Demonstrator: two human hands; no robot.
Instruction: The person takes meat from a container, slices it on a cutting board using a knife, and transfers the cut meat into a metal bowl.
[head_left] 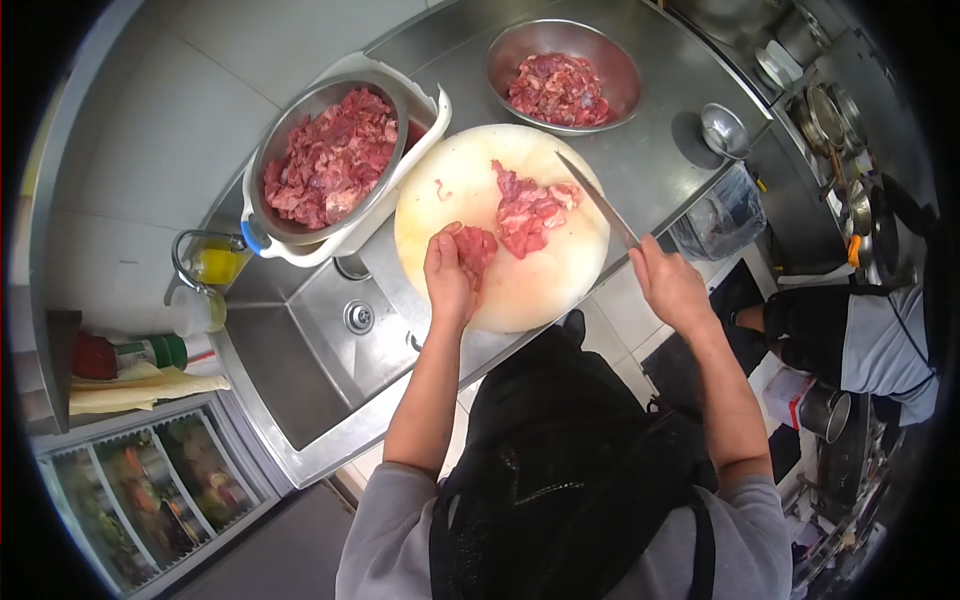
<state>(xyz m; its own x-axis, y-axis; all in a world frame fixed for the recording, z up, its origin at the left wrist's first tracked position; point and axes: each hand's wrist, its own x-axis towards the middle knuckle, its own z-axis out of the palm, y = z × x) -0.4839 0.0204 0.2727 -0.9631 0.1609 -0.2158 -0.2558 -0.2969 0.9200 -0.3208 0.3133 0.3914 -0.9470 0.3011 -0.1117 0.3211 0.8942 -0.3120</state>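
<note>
One piece of meat [477, 252] is gripped by the left hand [449, 280] at the left of the round board [430, 195]; the right hand [668, 285] clasps the knife [605, 210], right of the loose meat [528, 213]. A metal bowl [622, 82] stands far.

Left hand [449, 277] curled, right hand [670, 284] clenched

pale tiled wall [170, 130] | light tiled floor [623, 312] | steel counter [655, 150] | steel sink [310, 365]
</note>
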